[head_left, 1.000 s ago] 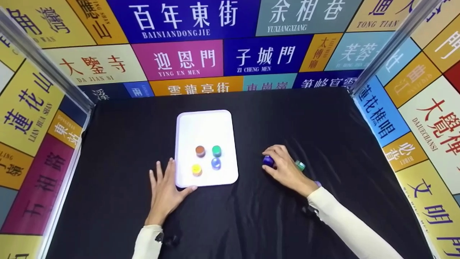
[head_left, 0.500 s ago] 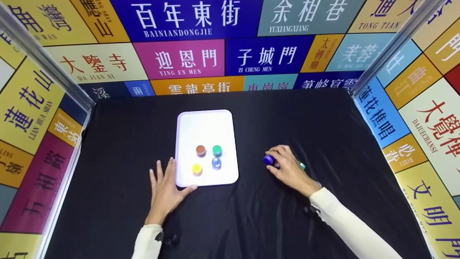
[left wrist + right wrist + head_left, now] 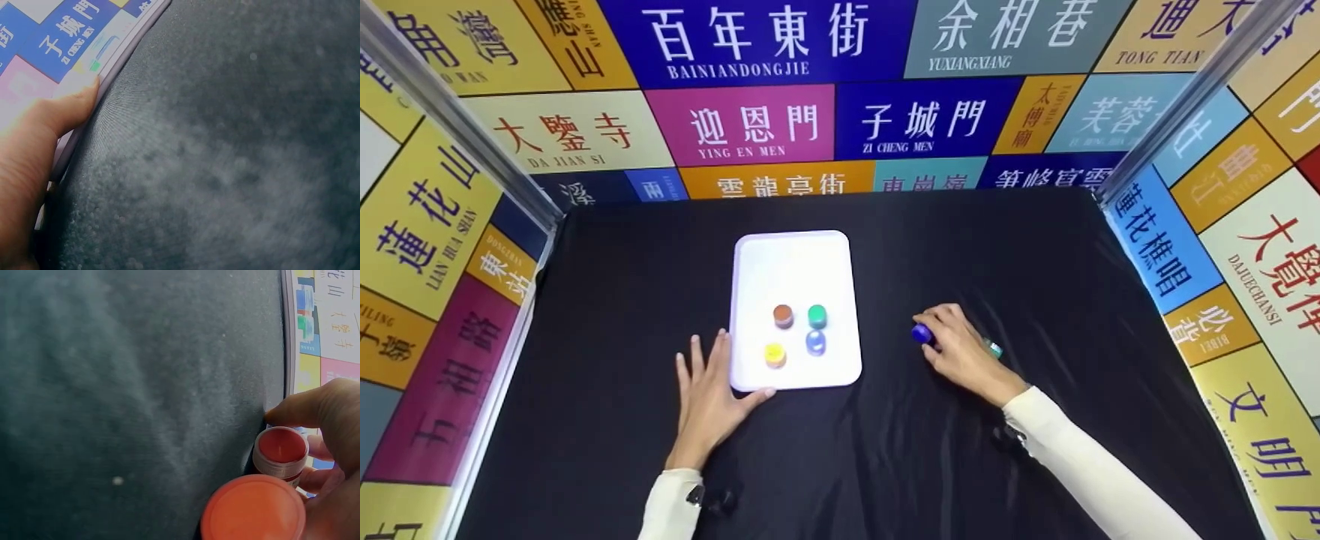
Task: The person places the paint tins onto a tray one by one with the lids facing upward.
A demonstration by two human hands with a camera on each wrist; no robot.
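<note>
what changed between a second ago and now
The right hand drew its thumb back slightly rightward along the dark blue jar, baring more of it. Whether it has let go is unclear. The left hand stays at the edge of the white tray, and the four jars on it stay put.

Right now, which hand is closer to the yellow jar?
The left hand: it is at the near left corner of the tray, a little apart from the yellow jar. The right hand is farther off to the jar's right, past the tray.
</note>
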